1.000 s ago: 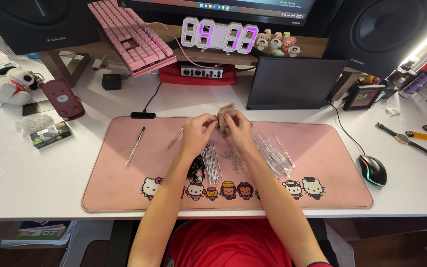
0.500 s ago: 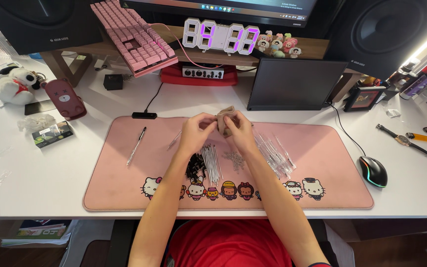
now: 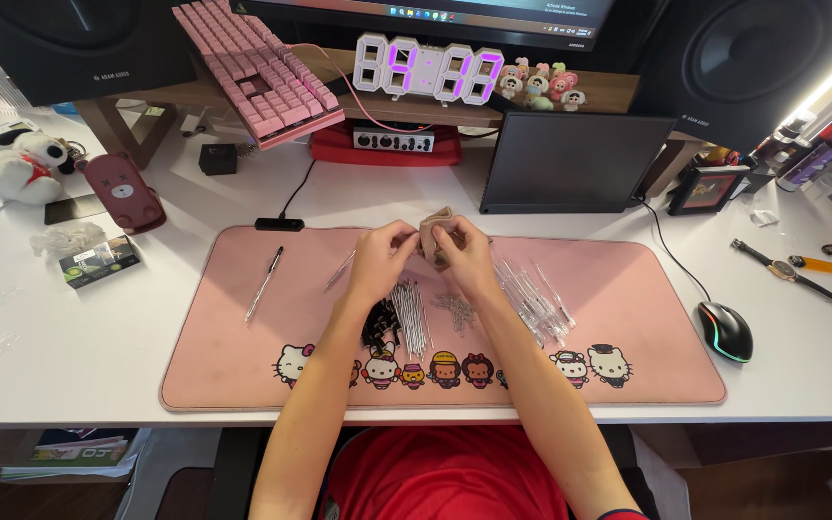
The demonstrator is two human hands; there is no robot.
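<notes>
White desk (image 3: pixel 69 337) (pink mat (image 3: pixel 628 289))

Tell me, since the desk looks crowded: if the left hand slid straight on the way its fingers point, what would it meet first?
The left hand points right and slightly away, so it meets the small tan object it already touches, then the right hand. Depth is hard to judge.

Arms: two bare forearms reach in from the bottom edge, with no long sleeves, watch or bracelet showing on them.
Left hand (image 3: pixel 377 258): bare, no glove, no ring to be made out.
Right hand (image 3: pixel 464 260): bare, no glove, no ring to be made out.
Shirt (image 3: pixel 455 477): bright red plain fabric, seen between the arms.
Sleeve (image 3: pixel 618 514): a red short-sleeve edge with a dark trim, by the right upper arm.
</notes>
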